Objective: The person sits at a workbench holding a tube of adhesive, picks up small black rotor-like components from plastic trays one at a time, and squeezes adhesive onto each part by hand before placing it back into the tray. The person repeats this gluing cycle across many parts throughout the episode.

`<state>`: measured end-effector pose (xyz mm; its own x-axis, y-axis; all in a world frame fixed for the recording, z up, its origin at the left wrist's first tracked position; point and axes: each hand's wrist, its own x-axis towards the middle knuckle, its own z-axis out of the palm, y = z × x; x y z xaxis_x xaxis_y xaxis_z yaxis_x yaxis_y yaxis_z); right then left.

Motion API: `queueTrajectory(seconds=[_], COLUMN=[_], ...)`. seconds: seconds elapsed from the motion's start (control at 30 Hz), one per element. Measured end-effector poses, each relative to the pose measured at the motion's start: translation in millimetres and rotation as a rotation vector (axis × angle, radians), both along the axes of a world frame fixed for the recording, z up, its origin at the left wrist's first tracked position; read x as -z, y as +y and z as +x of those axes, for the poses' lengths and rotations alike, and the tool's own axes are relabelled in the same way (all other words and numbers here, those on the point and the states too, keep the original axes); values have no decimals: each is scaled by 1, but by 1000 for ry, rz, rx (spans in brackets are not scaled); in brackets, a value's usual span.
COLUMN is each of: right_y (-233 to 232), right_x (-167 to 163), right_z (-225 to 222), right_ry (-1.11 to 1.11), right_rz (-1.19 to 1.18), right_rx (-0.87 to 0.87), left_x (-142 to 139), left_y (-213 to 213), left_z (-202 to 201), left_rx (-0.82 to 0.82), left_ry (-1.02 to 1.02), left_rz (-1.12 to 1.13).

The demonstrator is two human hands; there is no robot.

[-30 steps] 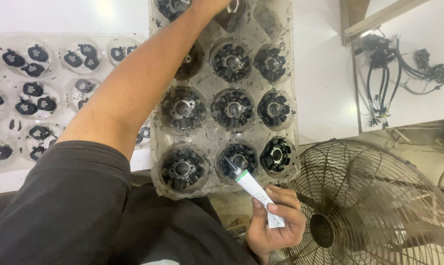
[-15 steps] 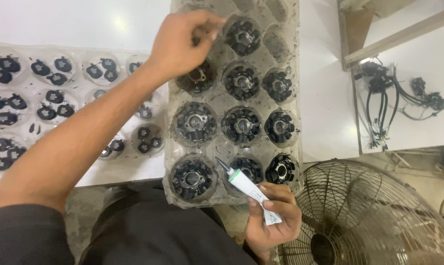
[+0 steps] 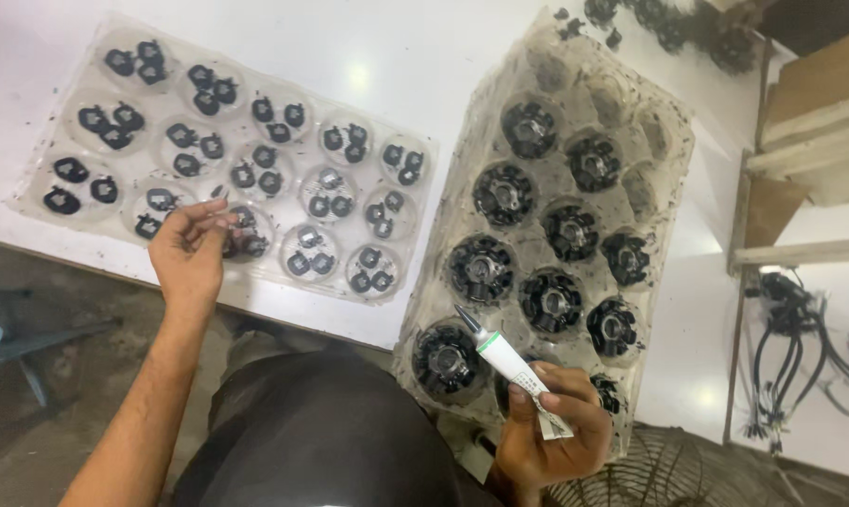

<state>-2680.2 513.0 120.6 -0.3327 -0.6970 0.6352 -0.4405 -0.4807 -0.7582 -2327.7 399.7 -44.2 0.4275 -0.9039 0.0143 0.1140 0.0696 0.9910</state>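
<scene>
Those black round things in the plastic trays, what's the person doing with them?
A person sits at a white table. The right hand holds a small white tube with a dark nozzle over a clear plastic tray of big round black parts. The left hand reaches into another clear plastic tray of small black pieces, fingertips pinched at one pocket near its front edge.

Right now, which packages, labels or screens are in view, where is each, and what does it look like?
Small tube: in the right hand, white with a green band and dark nozzle, printed label.
Left tray: clear plastic blister on the white table, small black parts, left hand at its near edge.
Right tray: clear, grimy, larger black round parts.
No screens.
</scene>
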Motion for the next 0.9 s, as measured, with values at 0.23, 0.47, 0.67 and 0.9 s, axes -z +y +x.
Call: queueTrajectory(seconds=[0.23,0.47,0.67,0.9], right_y=[-8,-14,-23,-37], right_x=[-4,1,0,-1], right_z=[30,59,89,146], right_ry=[10,1,46,-57], right_rz=[-15,-17,3,-20], right_rx=[-144,-141,-120,-120], left_x=[3,-17,-22,-31], left_y=[22,17,5,-25], left_z=[22,37,63,107], left_rx=[-45,-20,24,124], left_ry=[-35,-65,-99,-122], left_rz=[80,43,118,112])
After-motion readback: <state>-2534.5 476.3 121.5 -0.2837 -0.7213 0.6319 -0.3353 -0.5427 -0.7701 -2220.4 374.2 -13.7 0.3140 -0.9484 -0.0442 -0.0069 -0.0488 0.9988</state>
